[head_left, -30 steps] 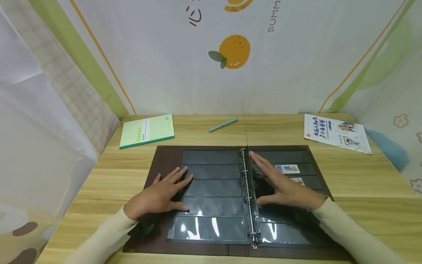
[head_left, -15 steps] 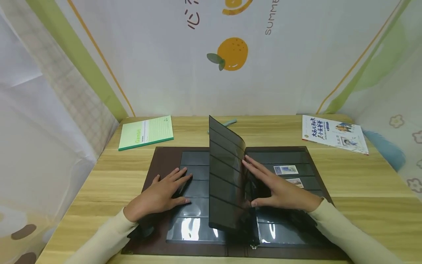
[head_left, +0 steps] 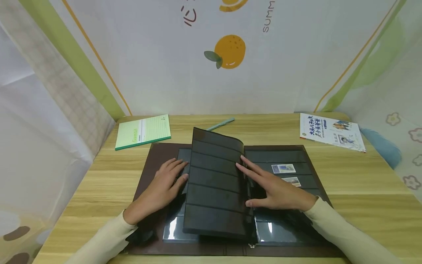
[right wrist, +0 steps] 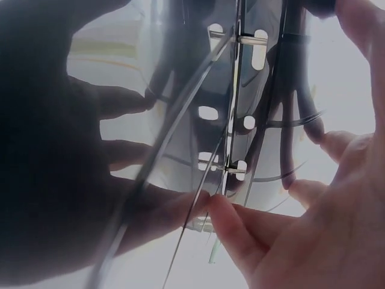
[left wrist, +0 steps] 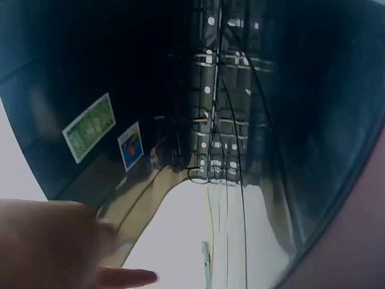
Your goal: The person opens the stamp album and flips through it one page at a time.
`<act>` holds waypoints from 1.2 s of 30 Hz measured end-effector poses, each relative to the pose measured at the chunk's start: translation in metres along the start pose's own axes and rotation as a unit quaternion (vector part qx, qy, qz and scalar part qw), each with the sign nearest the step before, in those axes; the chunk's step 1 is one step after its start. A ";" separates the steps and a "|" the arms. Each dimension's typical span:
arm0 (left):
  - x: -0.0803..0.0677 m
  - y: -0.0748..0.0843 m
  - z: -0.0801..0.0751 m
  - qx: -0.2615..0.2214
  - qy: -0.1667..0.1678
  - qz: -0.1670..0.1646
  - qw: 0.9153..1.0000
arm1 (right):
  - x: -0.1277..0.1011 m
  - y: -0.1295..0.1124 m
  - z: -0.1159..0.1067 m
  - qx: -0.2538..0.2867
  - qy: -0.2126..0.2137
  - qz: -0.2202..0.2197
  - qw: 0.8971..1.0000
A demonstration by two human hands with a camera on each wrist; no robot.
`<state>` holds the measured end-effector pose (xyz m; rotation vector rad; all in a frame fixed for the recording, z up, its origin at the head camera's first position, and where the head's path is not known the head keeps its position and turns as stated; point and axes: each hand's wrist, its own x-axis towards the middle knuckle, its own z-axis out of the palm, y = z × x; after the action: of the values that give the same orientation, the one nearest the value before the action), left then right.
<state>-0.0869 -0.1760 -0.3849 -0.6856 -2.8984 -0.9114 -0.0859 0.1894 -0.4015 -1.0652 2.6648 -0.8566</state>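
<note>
A stamp album with a brown cover (head_left: 157, 156) and black pocket pages lies open on the table. One black page (head_left: 214, 172) slants up from the spine and leans over the left side, hiding most of the page beneath. My right hand (head_left: 273, 189) has its fingers spread, fingertips at that page close to the spine. My left hand (head_left: 166, 183) rests on the left page, fingers close together and relaxed, thumb right by the leaning page's outer edge. On the right page sit a blue-toned stamp (head_left: 283, 168) and a second stamp (head_left: 292, 181). Metal rings (right wrist: 252, 40) run through the punched holes.
A green notepad (head_left: 143, 132) lies at the back left of the wooden table (head_left: 85, 183). Behind the album is a pale green pen (head_left: 221, 124), partly covered by the raised page. A white booklet (head_left: 333, 132) lies at the back right, near the printed curtain (head_left: 263, 91).
The black page has swung up off the spine and down toward the left, covering the rings. My left hand's fingers have drawn together and shifted slightly away from me; my right hand stays near the spine.
</note>
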 end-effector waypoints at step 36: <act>-0.010 0.031 0.005 -0.351 -0.062 -0.138 0.924 | -0.025 0.052 -0.056 -0.114 -0.025 0.199 0.973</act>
<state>-0.0646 -0.1540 -0.3738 -0.3437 -2.7707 -2.0576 -0.1164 0.2623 -0.3859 -0.5415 2.8359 -0.4496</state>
